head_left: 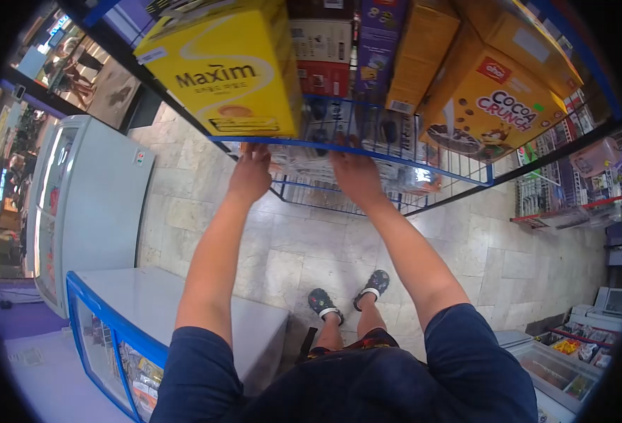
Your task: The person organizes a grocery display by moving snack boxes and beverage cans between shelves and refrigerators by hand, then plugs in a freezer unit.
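Note:
Both arms reach forward to a blue wire shelf rack [423, 166]. My left hand [252, 173] is at the shelf below the yellow Maxim box [219, 77], its fingertips partly hidden under the blue edge. To the right, my right hand [356, 176] reaches in beneath the same edge, beside clear plastic-wrapped packs [304, 161] on the lower level. Its fingertips are partly covered by the wire, so any hold is unclear. A Cocoa Crunch box [494, 106] stands on the upper shelf at the right, with a purple box [379, 46] near the middle.
A tall glass-fronted cooler [99, 204] stands at the left, with a blue-framed display case [177, 289] nearer. Another stocked rack [571, 211] is at the right. Freezers [554, 366] sit at the lower right. Tiled floor [459, 247] lies below.

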A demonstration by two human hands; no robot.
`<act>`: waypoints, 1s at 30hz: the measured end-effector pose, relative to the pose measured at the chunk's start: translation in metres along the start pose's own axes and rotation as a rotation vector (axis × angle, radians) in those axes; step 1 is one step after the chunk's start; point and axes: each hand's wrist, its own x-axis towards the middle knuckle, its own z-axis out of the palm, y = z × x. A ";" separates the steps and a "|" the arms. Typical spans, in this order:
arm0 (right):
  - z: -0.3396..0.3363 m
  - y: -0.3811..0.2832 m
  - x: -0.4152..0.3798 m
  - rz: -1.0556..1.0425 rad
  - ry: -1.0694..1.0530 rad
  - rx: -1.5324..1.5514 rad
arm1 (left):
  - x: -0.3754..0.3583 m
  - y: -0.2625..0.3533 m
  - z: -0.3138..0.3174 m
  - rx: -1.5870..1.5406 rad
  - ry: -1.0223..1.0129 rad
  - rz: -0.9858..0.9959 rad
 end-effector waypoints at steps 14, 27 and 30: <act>-0.001 0.010 0.009 0.156 0.180 0.099 | -0.010 -0.003 -0.044 -0.339 0.003 0.210; -0.033 0.036 -0.032 -0.076 0.198 0.245 | -0.009 0.021 -0.031 -0.172 0.095 -0.021; -0.059 0.054 -0.090 -0.040 0.211 0.263 | -0.019 0.058 -0.022 -0.248 0.208 0.219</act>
